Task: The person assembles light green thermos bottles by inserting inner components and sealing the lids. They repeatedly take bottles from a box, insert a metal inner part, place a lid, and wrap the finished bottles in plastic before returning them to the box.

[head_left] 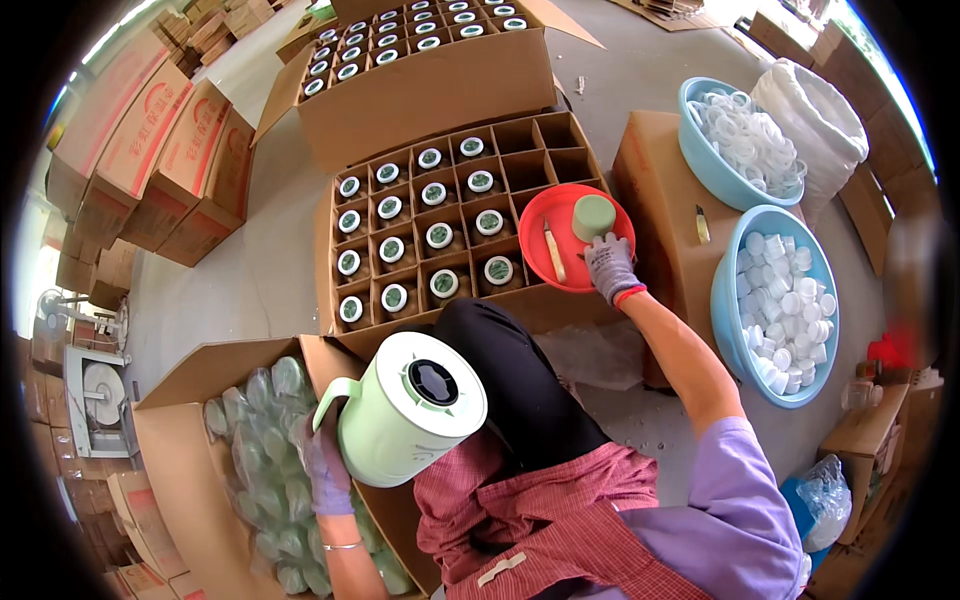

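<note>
My gloved left hand (326, 462) is closed at the handle side of a light green jug (385, 435), which is tilted above my lap. The jug's white round end, with a black disc in its middle, faces up; the jug's body hides some of my fingers. My gloved right hand (611, 264) reaches over the rim of a red basin (536, 215), its fingers closed on the near edge of a small light green cup (594, 217). A knife with a pale yellow handle (553, 252) lies in the basin, left of the cup.
The basin rests on a divided carton (465, 262) of white-topped containers. Another filled carton (430, 95) stands behind. Blue tubs hold white rings (745, 130) and white caps (785, 310). A small cutter (702, 224) lies on a box. Plastic-wrapped green items (270, 440) fill the left carton.
</note>
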The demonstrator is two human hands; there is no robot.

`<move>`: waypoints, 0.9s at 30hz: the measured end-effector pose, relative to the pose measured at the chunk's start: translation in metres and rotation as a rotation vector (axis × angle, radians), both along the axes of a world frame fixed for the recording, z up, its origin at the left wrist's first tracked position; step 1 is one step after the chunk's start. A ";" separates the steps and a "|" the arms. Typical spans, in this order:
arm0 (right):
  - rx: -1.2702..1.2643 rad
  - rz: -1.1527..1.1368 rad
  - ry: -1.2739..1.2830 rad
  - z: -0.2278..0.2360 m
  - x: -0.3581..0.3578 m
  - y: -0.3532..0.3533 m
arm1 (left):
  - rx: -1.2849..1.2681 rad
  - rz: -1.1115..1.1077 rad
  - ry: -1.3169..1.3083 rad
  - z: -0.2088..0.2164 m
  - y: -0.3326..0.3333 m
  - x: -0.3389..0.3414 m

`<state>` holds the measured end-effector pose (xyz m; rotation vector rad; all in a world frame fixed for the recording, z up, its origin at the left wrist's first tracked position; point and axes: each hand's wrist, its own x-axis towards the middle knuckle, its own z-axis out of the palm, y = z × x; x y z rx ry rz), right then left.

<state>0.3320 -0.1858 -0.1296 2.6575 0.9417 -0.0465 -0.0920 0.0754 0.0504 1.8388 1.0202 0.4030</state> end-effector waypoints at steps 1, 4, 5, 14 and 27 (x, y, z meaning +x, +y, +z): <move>-0.090 -0.040 0.018 0.003 0.002 -0.005 | 0.551 -0.219 0.276 -0.005 0.008 0.000; -0.124 -0.001 -0.021 -0.015 0.018 -0.013 | 0.238 -0.224 0.115 -0.006 0.015 0.001; -0.115 0.061 -0.007 -0.016 0.024 -0.017 | 0.252 -0.242 0.129 -0.005 0.015 0.003; 0.929 -0.084 0.874 0.102 -0.029 0.002 | 0.598 -0.358 0.251 -0.013 0.022 -0.001; 1.014 1.654 0.162 0.199 -0.151 0.050 | 0.725 -0.758 0.000 0.034 0.014 0.048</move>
